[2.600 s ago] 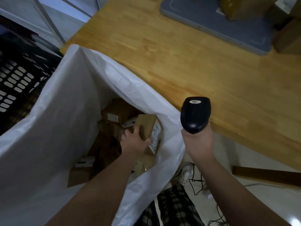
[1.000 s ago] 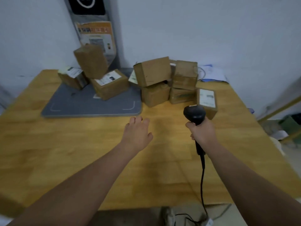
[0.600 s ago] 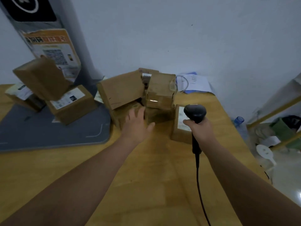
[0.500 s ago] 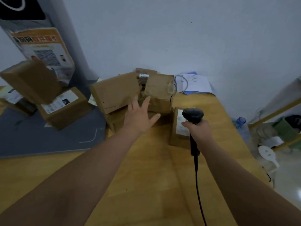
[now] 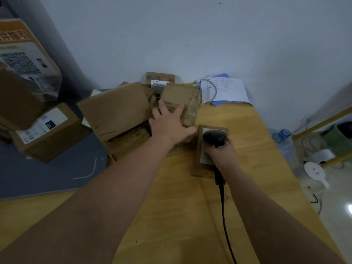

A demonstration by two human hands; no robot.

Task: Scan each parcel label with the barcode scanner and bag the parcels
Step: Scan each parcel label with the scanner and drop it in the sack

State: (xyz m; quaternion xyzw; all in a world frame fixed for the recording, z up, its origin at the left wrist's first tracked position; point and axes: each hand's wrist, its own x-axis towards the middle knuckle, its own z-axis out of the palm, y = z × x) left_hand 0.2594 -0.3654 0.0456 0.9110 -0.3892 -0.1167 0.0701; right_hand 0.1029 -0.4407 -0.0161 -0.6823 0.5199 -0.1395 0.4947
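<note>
Parcels (image 5: 114, 109): brown cardboard, matt, glossy tape in places. Table (image 5: 190, 216): smooth light wood. Mat (image 5: 47, 174): dark grey, matt. Scanner (image 5: 215, 137): black plastic. Papers (image 5: 225, 90): white sheets.

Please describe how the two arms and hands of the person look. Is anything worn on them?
Both forearms are bare up to the frame edge: no sleeves show. The left hand and right hand wear no gloves, and I see no watch, ring or bracelet. Finer marks cannot be told in the dim, blurred picture.

Wooden table (image 5: 190, 216); cardboard parcels heaped at far side; left hand (image 5: 169, 124) spread on upright brown parcel (image 5: 181, 103); right hand (image 5: 221, 151) gripping black barcode scanner (image 5: 215, 137) over labelled parcel (image 5: 204, 168); grey mat (image 5: 47, 172) left.
</note>
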